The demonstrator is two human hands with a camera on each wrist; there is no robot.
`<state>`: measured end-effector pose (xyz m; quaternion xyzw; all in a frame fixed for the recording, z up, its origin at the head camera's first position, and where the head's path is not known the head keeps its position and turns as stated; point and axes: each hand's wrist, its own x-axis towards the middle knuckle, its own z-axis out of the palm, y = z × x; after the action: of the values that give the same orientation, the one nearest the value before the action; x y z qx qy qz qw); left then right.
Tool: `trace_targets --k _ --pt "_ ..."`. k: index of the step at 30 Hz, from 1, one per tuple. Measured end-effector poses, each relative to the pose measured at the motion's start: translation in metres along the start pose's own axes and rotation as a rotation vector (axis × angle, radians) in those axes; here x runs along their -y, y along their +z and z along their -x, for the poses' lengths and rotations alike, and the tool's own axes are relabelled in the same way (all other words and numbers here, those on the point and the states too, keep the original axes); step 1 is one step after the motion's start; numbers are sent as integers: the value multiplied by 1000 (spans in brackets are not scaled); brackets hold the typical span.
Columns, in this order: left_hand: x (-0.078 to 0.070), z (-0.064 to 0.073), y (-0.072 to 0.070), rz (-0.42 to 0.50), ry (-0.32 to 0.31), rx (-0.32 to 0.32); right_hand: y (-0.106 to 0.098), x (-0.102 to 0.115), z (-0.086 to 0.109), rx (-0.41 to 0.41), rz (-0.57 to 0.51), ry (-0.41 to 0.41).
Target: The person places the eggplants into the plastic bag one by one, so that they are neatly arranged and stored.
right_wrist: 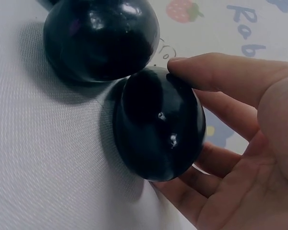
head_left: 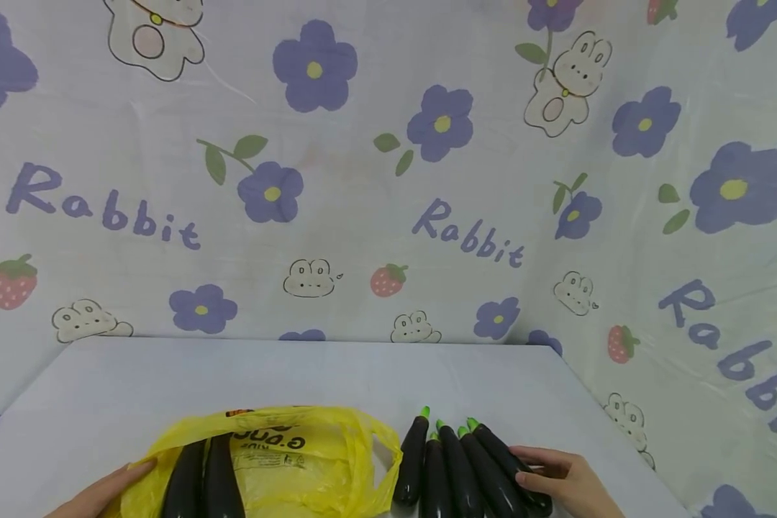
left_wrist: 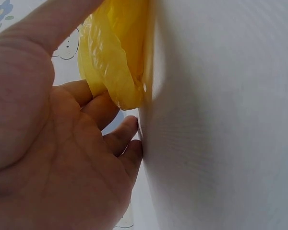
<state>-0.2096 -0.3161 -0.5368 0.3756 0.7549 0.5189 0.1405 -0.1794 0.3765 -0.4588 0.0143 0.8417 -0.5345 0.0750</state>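
Behind the white worktop hangs printed cloth. On the worktop, a yellow bag holds two eggplants; at least five others lie bunched just right of it. The left hand holds the bag's left edge; the right hand's grip curls around the rightmost eggplant.

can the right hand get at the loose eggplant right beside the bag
Probably, but not straight across: the right hand grips the rightmost eggplant, and other eggplants lie between. The eggplant by the bag looks uncovered, so reaching over seems possible.
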Motion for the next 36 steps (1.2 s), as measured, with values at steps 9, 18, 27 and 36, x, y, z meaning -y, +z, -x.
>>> trace_targets --k 9,18,27,36 --pt "1 1 5 53 61 -15 1 0 1 -33 26 13" --pt "-6 3 7 165 50 32 4 0 1 -196 86 47" --pt "-9 3 8 173 65 37 4 2 -1 -311 69 104" --pt "0 2 2 97 33 26 1 5 -1 -380 89 149"
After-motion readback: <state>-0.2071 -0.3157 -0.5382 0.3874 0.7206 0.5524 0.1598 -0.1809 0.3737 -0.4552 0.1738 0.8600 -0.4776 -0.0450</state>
